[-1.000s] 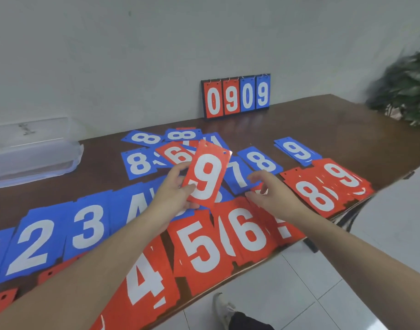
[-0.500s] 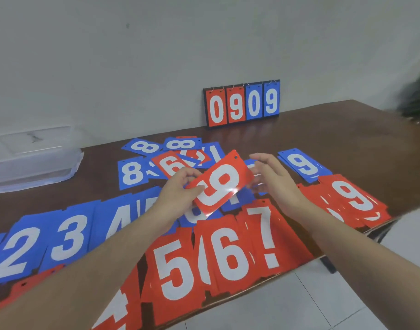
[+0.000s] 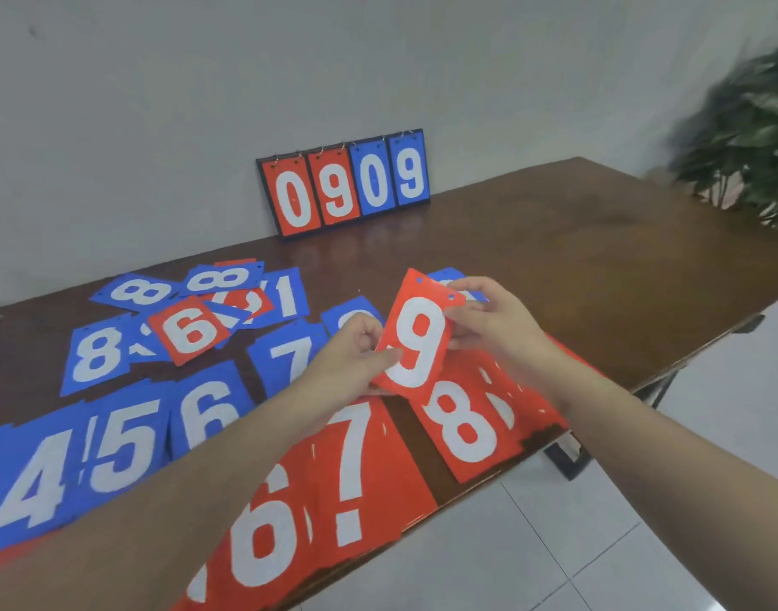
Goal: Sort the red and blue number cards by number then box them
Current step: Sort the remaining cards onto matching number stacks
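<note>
- The surface (image 3: 576,266) carries sorted rows: blue cards (image 3: 113,447) 4 to 7, red cards (image 3: 356,469) 6 to 8.
- An unsorted pile (image 3: 193,310) remains behind them; I judge sorting about half done, boxing not begun.
- No box is in view.
- The left hand (image 3: 351,359) and right hand (image 3: 497,319) both pinch the red 9 card (image 3: 418,341) above the red 8; the cards under it are hidden.

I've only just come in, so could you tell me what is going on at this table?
A person is sorting number cards on a brown table. Both hands hold a red 9 card above the table: the left hand pinches its lower left edge, the right hand grips its upper right. Below lie rows of blue cards and red cards in number order. Unsorted cards lie behind; a scoreboard stands by the wall.
</note>
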